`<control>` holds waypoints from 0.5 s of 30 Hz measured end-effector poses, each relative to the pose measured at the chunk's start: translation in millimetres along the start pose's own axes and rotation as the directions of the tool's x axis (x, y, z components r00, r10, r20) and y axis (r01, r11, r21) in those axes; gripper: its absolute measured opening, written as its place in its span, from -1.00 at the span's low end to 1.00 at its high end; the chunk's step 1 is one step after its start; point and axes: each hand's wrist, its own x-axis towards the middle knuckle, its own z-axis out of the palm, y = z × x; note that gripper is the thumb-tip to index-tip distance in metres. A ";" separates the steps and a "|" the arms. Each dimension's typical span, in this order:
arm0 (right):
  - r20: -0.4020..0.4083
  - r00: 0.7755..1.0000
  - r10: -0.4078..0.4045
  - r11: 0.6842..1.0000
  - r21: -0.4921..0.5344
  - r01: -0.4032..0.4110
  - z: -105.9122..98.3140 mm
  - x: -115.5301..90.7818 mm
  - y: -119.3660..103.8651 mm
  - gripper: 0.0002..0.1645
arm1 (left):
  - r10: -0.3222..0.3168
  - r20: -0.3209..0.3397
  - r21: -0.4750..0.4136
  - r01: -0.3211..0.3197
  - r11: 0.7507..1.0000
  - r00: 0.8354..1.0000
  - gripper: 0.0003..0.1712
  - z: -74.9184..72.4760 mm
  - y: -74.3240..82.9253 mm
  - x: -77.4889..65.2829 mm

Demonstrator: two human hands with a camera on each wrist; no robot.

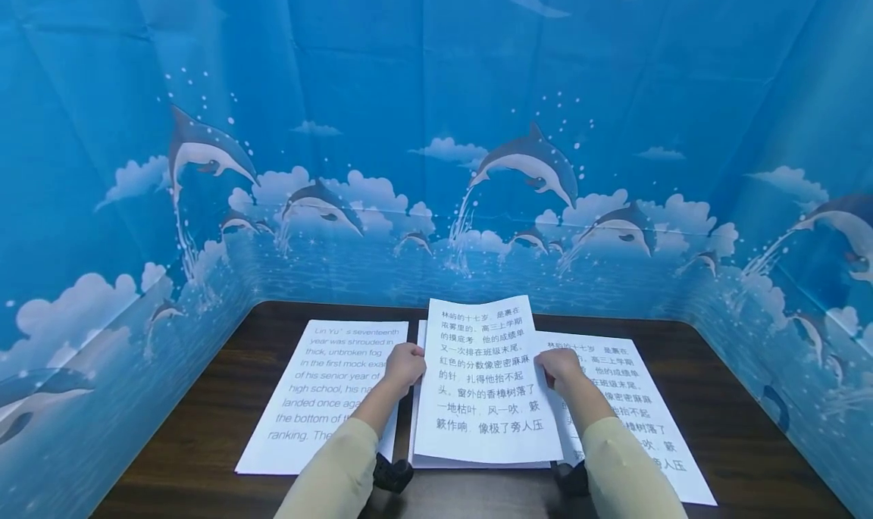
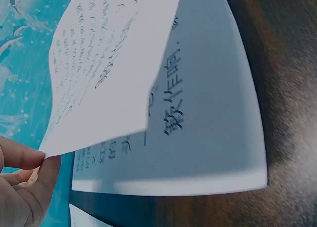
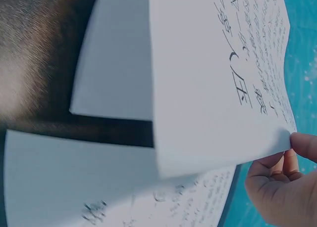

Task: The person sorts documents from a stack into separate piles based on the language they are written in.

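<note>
Both hands hold up one sheet of paper [image 1: 480, 386] printed with Chinese text, lifted above the middle stack. My left hand [image 1: 405, 366] pinches its left edge between thumb and fingers, which the left wrist view shows closely on the sheet [image 2: 109, 64]. At the opposite edge, my right hand [image 1: 561, 367] pinches the paper between thumb and curled fingers. The sheet bends slightly, its top edge wavy. Beneath it lies another printed sheet [image 2: 208, 103], mostly hidden in the head view.
To the left lies a page of English text [image 1: 320, 382], partly under the left forearm. A page of Chinese text [image 1: 655, 413] lies to the right, partly behind the right forearm. The dark wooden table [image 1: 198, 428] meets a blue dolphin-print curtain [image 1: 382, 125] at its back and sides.
</note>
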 end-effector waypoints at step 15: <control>0.031 0.999 0.017 0.998 -0.054 -0.015 -41.3 6.4 -12.8 -0.63 | 0.029 -0.055 0.060 -0.025 0.998 0.998 -0.71 21.2 24.7 -3.1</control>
